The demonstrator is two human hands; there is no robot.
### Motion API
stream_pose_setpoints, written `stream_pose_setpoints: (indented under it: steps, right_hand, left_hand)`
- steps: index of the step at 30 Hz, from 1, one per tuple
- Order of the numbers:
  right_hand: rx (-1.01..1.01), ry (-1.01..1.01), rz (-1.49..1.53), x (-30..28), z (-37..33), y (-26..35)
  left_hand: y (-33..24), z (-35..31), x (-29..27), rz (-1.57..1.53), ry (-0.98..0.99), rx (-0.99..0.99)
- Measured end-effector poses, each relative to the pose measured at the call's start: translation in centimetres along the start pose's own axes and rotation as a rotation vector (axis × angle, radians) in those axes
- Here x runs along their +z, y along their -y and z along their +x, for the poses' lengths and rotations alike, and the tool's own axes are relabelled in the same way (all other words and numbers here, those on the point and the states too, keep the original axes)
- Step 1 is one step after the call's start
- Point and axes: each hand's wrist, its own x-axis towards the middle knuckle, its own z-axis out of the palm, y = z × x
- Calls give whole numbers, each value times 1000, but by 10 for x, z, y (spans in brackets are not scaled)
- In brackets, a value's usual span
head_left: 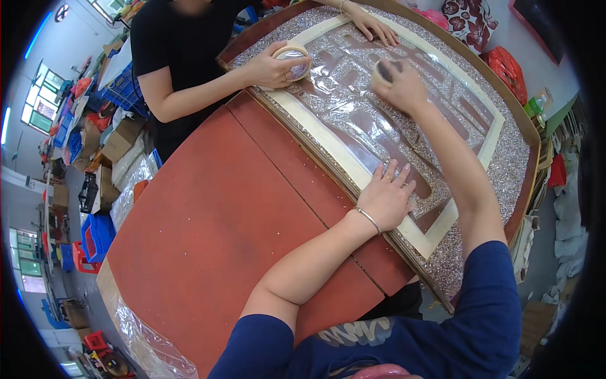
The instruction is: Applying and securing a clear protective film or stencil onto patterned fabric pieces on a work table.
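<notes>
Left hand (386, 199) on sheet (386, 129), lengthwise diagonal

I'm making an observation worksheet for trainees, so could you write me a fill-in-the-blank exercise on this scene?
1. The person's right hand curls around a cream-rimmed object, while the left hand has its fingers ____ apart.
2. The person's own sleeve is dark ____.
3. The co-worker's top is ____.
4. The large tabletop is coloured ____.

Missing words: spread; blue; black; red.
</notes>
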Motion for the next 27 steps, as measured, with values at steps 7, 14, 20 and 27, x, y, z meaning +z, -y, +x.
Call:
stream_pose_setpoints:
  steps: [7, 14, 20, 27]
  right_hand:
    - [-307, 174, 208, -25, -50, 43]
    - [170, 17, -215, -6, 12, -56]
    - [-484, 24, 304, -24, -66, 47]
    - [-306, 142, 176, 14, -22, 88]
  left_hand:
    - [4, -4, -7, -3, 60, -33]
    - [0, 3, -4, -16, 69, -10]
    - [3, -5, -6, 44, 39, -35]
    - [-2, 5, 0, 28, 2, 5]
